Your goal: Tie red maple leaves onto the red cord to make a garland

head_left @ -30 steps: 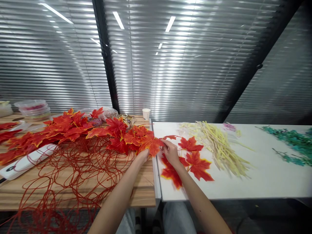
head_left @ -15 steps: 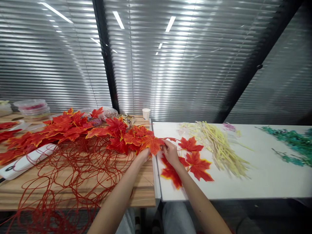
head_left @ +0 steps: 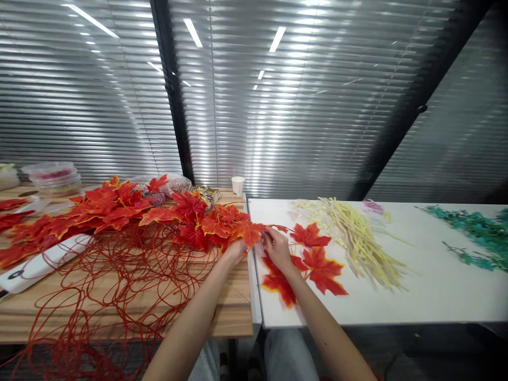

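My left hand (head_left: pixel 235 250) is partly under a red artificial maple leaf (head_left: pixel 246 233) at the seam between the two tables, its fingers hidden by the leaf. Close beside it, my right hand (head_left: pixel 277 245) is closed in a pinch at the leaf's stem end, where the stem is too small to make out clearly. Several orange-edged maple leaves (head_left: pixel 323 269) lie on the white table around my right wrist. To the left, a long heap of maple leaves (head_left: pixel 107 206) stretches along the wooden table, with tangled red cord (head_left: pixel 130 275) in front of it.
A white power strip (head_left: pixel 47 263) rests on the wooden table (head_left: pixel 230 301). Behind stand a paper cup (head_left: pixel 238 185) and plastic tubs (head_left: pixel 53 177). Yellow strips (head_left: pixel 353 238) and green foliage (head_left: pixel 472 227) lie on the white table (head_left: pixel 420 296). Cord hangs over the front edge.
The leaf between my hands has tilted slightly, its tip rising a little. Both hands stay in nearly the same place.
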`<state>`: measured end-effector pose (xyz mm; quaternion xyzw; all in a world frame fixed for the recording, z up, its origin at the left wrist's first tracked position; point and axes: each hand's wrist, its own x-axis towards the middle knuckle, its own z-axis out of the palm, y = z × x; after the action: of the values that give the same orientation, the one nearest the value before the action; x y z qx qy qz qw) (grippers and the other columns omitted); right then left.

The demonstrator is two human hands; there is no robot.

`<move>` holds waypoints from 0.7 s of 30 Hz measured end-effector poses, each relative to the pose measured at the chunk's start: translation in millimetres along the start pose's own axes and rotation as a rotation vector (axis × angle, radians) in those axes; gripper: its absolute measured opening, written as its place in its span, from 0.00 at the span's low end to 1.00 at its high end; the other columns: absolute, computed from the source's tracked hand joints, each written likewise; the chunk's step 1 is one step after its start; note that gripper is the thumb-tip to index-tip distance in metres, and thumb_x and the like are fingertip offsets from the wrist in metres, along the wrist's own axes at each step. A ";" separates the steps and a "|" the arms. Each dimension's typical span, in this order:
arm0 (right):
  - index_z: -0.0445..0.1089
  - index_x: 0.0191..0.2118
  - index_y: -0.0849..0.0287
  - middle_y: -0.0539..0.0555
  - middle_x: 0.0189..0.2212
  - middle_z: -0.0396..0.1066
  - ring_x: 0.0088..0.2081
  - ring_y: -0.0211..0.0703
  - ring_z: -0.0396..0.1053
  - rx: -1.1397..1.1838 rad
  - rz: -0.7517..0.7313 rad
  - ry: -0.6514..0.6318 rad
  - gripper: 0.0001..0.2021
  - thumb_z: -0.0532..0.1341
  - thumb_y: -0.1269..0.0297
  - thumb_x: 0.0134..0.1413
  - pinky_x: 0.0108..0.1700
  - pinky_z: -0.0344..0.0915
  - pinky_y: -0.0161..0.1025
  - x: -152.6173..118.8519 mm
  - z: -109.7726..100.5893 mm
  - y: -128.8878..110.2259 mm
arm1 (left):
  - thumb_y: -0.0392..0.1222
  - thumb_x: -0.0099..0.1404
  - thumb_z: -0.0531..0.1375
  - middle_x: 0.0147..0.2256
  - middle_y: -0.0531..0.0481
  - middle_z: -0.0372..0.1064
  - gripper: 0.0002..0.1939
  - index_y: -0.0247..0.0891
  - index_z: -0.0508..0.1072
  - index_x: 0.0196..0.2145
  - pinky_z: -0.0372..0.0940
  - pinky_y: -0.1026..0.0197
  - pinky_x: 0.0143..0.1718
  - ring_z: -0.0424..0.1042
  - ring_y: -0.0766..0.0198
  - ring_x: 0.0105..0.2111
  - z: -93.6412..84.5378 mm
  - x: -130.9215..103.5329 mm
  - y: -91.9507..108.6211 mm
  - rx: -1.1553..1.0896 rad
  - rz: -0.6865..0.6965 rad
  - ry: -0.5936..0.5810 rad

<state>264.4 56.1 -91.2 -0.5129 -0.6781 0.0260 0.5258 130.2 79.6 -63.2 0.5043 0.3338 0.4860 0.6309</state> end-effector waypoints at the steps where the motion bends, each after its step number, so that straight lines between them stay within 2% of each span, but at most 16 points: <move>1: 0.68 0.37 0.59 0.55 0.31 0.72 0.32 0.43 0.69 0.000 -0.002 0.004 0.09 0.51 0.69 0.55 0.35 0.64 0.38 0.1 0.2 0.3 | 0.43 0.48 0.61 0.31 0.46 0.72 0.11 0.38 0.72 0.31 0.62 0.55 0.42 0.68 0.57 0.38 0.9 0.1 0.4 -0.005 -0.003 -0.011; 4: 0.68 0.37 0.59 0.55 0.32 0.72 0.32 0.43 0.69 0.001 -0.009 0.011 0.09 0.51 0.68 0.55 0.35 0.64 0.38 0.4 0.2 0.1 | 0.45 0.48 0.62 0.30 0.46 0.72 0.11 0.37 0.72 0.29 0.63 0.56 0.39 0.68 0.58 0.35 3.3 0.5 1.1 -0.023 -0.021 -0.034; 11: 0.69 0.36 0.59 0.55 0.31 0.72 0.31 0.43 0.69 -0.009 -0.006 0.014 0.10 0.51 0.67 0.55 0.34 0.64 0.38 1.3 -1.0 -2.5 | 0.46 0.46 0.63 0.27 0.47 0.70 0.12 0.36 0.71 0.26 0.62 0.60 0.33 0.68 0.61 0.30 10.3 -4.8 9.6 0.004 -0.012 -0.003; 17: 0.69 0.36 0.58 0.54 0.30 0.72 0.30 0.42 0.69 0.007 -0.001 0.007 0.10 0.51 0.67 0.55 0.34 0.63 0.37 1.6 -1.1 -2.8 | 0.46 0.46 0.64 0.27 0.48 0.69 0.14 0.34 0.71 0.30 0.62 0.61 0.30 0.66 0.65 0.27 12.2 -10.5 15.2 -0.009 -0.009 -0.005; 21: 0.69 0.36 0.59 0.55 0.30 0.72 0.31 0.42 0.69 -0.003 0.000 0.010 0.10 0.51 0.66 0.55 0.34 0.64 0.37 1.6 -1.7 -3.4 | 0.47 0.47 0.63 0.26 0.49 0.68 0.14 0.34 0.70 0.28 0.61 0.64 0.28 0.65 0.66 0.26 12.1 -12.6 17.9 0.022 -0.015 -0.005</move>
<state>263.5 54.8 -87.3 -0.5138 -0.6755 0.0223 0.5285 132.5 64.2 -43.7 0.5100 0.3414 0.4764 0.6296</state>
